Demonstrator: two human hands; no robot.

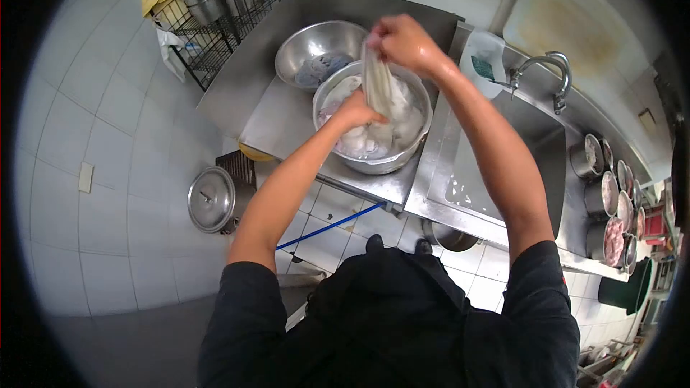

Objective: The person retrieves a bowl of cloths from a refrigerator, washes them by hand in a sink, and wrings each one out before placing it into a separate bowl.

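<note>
A large metal pot (424, 133) stands on the steel counter, filled with pale, wet, limp material in cloudy water. Above it, my right hand (404, 43) is closed on the upper end of a long, whitish wet cloth (376, 79), which hangs down into the pot. Lower down, at the pot's mouth, my left hand (357, 111) is closed around the same cloth, thumb pointing right. Just behind and left of the pot is a wide steel bowl (295, 47) with greyish, wet contents that I cannot make out.
Right of the counter is a steel sink (496, 144) with a curved faucet (557, 65) and a white plastic container (483, 54). Several metal pots (602, 194) line the far right. A wire rack (215, 50) stands at left; a lidded pot (212, 200) sits below.
</note>
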